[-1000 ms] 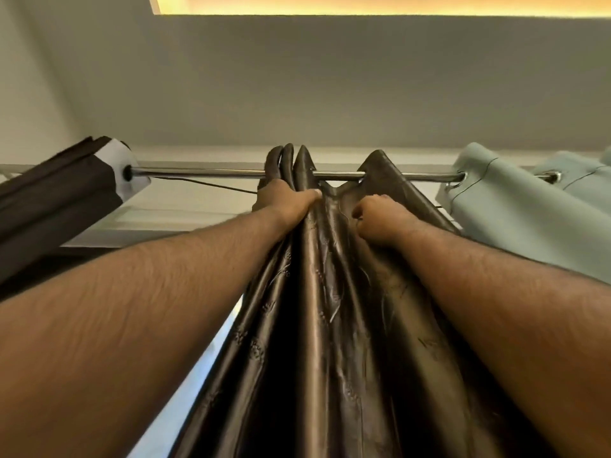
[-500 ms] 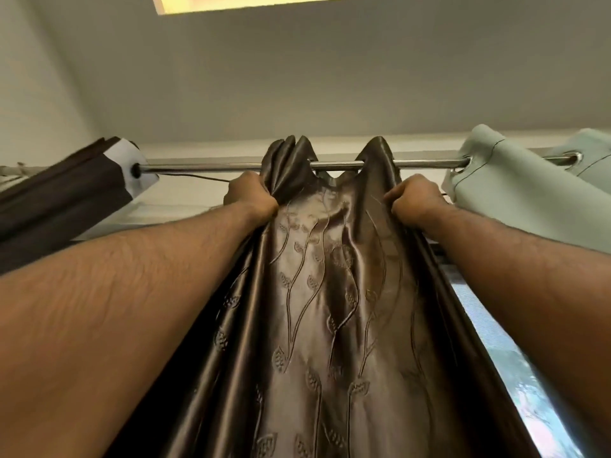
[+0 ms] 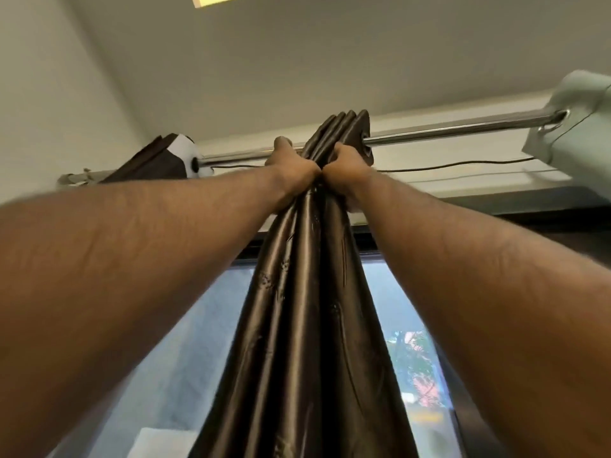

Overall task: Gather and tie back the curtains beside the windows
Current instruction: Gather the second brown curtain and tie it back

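A glossy dark brown curtain (image 3: 307,292) hangs from a chrome rod (image 3: 456,130), its folds pressed tight into one narrow bundle. My left hand (image 3: 291,170) grips the bundle's left side just under the rod. My right hand (image 3: 347,166) grips its right side, and the two hands touch at the knuckles. Both arms reach up from the bottom corners. The curtain's top pleats (image 3: 344,127) stand stacked above my hands.
Another dark curtain with a white lining (image 3: 165,160) is bunched at the rod's left end. A pale green curtain (image 3: 575,117) hangs at the right end. A thin black cable (image 3: 446,166) runs under the rod. Window glass (image 3: 198,342) shows on both sides of the bundle.
Half a second ago the curtain was spread wide between my hands. My hands have come together and squeezed it into a tight bundle, and the view has tilted and shifted.
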A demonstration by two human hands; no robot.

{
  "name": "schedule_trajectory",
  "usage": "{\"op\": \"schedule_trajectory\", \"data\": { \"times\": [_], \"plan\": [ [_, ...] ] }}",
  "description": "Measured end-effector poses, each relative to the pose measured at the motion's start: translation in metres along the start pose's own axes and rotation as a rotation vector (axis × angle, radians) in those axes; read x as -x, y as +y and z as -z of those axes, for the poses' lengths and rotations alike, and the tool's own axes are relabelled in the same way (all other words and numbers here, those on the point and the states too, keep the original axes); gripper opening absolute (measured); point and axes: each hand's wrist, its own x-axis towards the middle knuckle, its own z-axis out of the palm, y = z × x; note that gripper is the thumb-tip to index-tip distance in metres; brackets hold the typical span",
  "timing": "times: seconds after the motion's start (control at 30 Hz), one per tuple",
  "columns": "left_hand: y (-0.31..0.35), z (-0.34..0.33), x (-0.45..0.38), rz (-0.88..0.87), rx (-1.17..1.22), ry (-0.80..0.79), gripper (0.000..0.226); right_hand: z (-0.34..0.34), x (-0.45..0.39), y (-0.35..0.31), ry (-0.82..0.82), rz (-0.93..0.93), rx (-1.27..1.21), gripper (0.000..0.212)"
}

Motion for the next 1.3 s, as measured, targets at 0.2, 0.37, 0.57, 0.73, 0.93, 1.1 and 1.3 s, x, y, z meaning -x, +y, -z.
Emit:
{"op": "schedule_trajectory", "data": {
  "times": [0.2, 0.37, 0.57, 0.73, 0.93, 1.1, 1.3],
  "plan": [
    [-0.009, 0.03, 0.04, 0.022, 0.202, -0.198, 0.07, -0.004, 0.024, 0.01, 0.065, -0.011, -0.132, 0.083],
    [-0.039, 0.037, 0.132, 0.042, 0.285, -0.355, 0.06, 0.006, 0.134, 0.024, 0.046, -0.075, -0.223, 0.086],
    [-0.06, 0.047, 0.249, 0.323, 0.43, -0.266, 0.045, 0.012, 0.28, 0.011, -0.015, -0.236, -0.335, 0.078],
    [-0.049, 0.059, 0.323, 0.46, 0.482, -0.171, 0.011, 0.017, 0.357, 0.003, -0.071, -0.415, -0.434, 0.064],
    [-0.035, 0.075, 0.384, 0.459, 0.249, -0.262, 0.006, 0.012, 0.435, -0.014, -0.065, -0.607, -0.438, 0.028],
    [-0.037, 0.084, 0.417, 0.43, -0.021, -0.249, 0.005, 0.0, 0.474, -0.023, -0.055, -0.685, -0.242, 0.017],
    [-0.058, 0.138, 0.419, 0.419, -0.119, -0.122, 0.001, 0.042, 0.509, -0.026, 0.226, -0.775, 0.044, 0.025]
  ]
}}
